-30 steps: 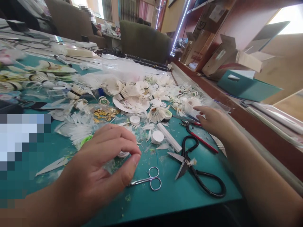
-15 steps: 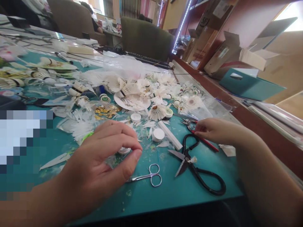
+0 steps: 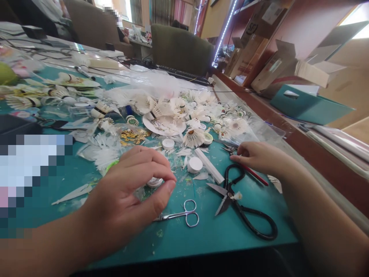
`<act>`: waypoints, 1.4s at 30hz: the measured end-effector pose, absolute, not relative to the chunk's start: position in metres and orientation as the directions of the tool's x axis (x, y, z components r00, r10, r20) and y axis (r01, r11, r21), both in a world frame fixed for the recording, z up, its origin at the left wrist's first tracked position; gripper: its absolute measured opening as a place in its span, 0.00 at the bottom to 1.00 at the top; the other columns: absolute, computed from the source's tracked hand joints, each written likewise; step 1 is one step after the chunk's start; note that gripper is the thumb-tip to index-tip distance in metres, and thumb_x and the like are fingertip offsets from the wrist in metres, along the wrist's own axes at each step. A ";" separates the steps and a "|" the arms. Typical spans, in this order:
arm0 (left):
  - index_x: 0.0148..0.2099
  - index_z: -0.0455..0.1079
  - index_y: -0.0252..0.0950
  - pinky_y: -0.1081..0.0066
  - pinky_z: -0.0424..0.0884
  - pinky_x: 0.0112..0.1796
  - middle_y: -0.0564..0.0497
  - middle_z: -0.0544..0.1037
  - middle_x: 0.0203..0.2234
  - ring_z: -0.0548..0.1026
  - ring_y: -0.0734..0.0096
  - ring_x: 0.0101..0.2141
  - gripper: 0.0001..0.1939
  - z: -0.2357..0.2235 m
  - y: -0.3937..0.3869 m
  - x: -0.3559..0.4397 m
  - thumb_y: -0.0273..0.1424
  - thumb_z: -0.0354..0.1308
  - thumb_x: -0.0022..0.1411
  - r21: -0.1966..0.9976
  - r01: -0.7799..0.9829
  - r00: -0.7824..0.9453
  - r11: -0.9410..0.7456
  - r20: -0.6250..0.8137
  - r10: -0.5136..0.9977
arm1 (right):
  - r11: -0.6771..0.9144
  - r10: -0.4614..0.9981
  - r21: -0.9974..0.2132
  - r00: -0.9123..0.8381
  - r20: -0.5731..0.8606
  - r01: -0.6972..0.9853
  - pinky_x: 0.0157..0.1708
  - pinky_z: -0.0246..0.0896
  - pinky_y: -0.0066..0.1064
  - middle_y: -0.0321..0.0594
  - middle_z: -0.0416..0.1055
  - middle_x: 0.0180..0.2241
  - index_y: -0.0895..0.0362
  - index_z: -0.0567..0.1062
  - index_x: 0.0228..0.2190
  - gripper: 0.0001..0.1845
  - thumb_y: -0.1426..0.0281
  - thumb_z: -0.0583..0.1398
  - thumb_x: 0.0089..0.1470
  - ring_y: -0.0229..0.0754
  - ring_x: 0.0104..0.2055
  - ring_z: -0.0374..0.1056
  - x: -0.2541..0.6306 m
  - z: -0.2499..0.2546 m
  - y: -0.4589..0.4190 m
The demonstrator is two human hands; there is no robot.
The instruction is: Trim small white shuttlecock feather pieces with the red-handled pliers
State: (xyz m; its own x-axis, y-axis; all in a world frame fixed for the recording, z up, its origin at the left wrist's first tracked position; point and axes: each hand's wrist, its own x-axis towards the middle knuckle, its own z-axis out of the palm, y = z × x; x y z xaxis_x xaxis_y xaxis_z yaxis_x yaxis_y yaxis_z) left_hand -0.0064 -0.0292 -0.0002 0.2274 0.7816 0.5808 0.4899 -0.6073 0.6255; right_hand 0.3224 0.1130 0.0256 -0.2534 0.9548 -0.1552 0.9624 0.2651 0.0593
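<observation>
My left hand [image 3: 138, 192] hovers over the mat with thumb and index fingertips pressed together. Whatever they may pinch is too small to make out. Beneath it lie small silver scissors [image 3: 187, 213], partly covered by the hand. At the right, my right hand [image 3: 250, 156] has its fingers curled onto the red-handled pliers [image 3: 256, 177], which rest on the mat. Just below that hand are large black-handled scissors [image 3: 230, 196], blades apart. A white block [image 3: 210, 166] and a round white lid [image 3: 195, 164] sit between the hands.
Shuttlecocks [image 3: 193, 136] and loose feathers [image 3: 99, 152] cover the back of the green mat [image 3: 219, 242]. Gold pieces [image 3: 134, 135] lie by a white disc [image 3: 163, 127]. Cardboard boxes [image 3: 276, 69] and a teal file box [image 3: 311, 104] stand at the right. A person sits in the background.
My right hand has shifted slightly left along the pliers, toward their jaws. My left hand keeps its pinch. The whole view has drifted a little.
</observation>
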 end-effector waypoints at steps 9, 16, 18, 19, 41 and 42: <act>0.37 0.76 0.42 0.63 0.68 0.47 0.55 0.77 0.35 0.75 0.69 0.39 0.10 -0.004 -0.030 -0.002 0.22 0.58 0.67 0.666 0.452 0.153 -0.594 0.598 0.787 | 0.289 0.939 -0.056 -0.294 -0.180 0.956 0.42 0.71 0.41 0.49 0.79 0.45 0.56 0.72 0.54 0.38 0.42 0.59 0.52 0.54 0.44 0.77 0.337 0.013 0.123; 0.41 0.76 0.42 0.66 0.68 0.48 0.57 0.79 0.37 0.76 0.70 0.41 0.07 -0.007 -0.028 -0.006 0.25 0.60 0.68 0.635 0.450 0.180 -0.628 0.624 0.760 | 0.277 0.947 -0.036 -0.279 -0.161 0.960 0.60 0.66 0.52 0.59 0.72 0.60 0.58 0.69 0.64 0.53 0.36 0.60 0.46 0.66 0.60 0.71 0.352 0.015 0.130; 0.42 0.76 0.43 0.66 0.68 0.49 0.58 0.79 0.37 0.76 0.71 0.41 0.07 -0.007 -0.027 -0.007 0.24 0.60 0.68 0.619 0.455 0.195 -0.640 0.632 0.750 | 0.271 0.948 -0.029 -0.272 -0.165 0.962 0.58 0.68 0.53 0.59 0.72 0.61 0.58 0.69 0.64 0.55 0.36 0.61 0.45 0.68 0.59 0.71 0.353 0.016 0.130; 0.42 0.76 0.43 0.67 0.68 0.48 0.57 0.79 0.38 0.76 0.71 0.41 0.07 -0.006 -0.027 -0.008 0.24 0.61 0.68 0.610 0.462 0.215 -0.644 0.627 0.749 | 0.271 0.949 -0.025 -0.271 -0.161 0.962 0.57 0.69 0.54 0.58 0.73 0.61 0.59 0.69 0.64 0.55 0.36 0.62 0.45 0.68 0.59 0.72 0.353 0.016 0.130; 0.44 0.76 0.42 0.63 0.71 0.46 0.54 0.80 0.39 0.77 0.68 0.42 0.07 0.000 -0.029 -0.010 0.24 0.59 0.70 0.604 0.487 0.244 -0.631 0.600 0.762 | 0.581 0.562 0.250 -0.604 0.565 0.774 0.59 0.67 0.61 0.63 0.69 0.53 0.60 0.45 0.75 0.47 0.76 0.56 0.59 0.70 0.58 0.68 0.300 0.049 0.059; 0.44 0.76 0.42 0.63 0.71 0.46 0.54 0.80 0.38 0.77 0.67 0.42 0.07 0.000 -0.029 -0.009 0.24 0.59 0.71 0.608 0.481 0.235 -0.632 0.605 0.760 | 0.604 0.536 0.259 -0.625 0.568 0.754 0.58 0.68 0.60 0.62 0.69 0.55 0.57 0.44 0.75 0.48 0.77 0.56 0.59 0.70 0.59 0.68 0.297 0.047 0.051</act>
State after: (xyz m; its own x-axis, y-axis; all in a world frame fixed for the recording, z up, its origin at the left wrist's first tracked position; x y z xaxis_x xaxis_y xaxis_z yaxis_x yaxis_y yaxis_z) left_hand -0.0094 -0.0291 -0.0005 0.2348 0.7604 0.6055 0.4806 -0.6322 0.6077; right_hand 0.2966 0.0510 0.0473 -0.6249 0.5361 0.5675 0.7536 0.6040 0.2592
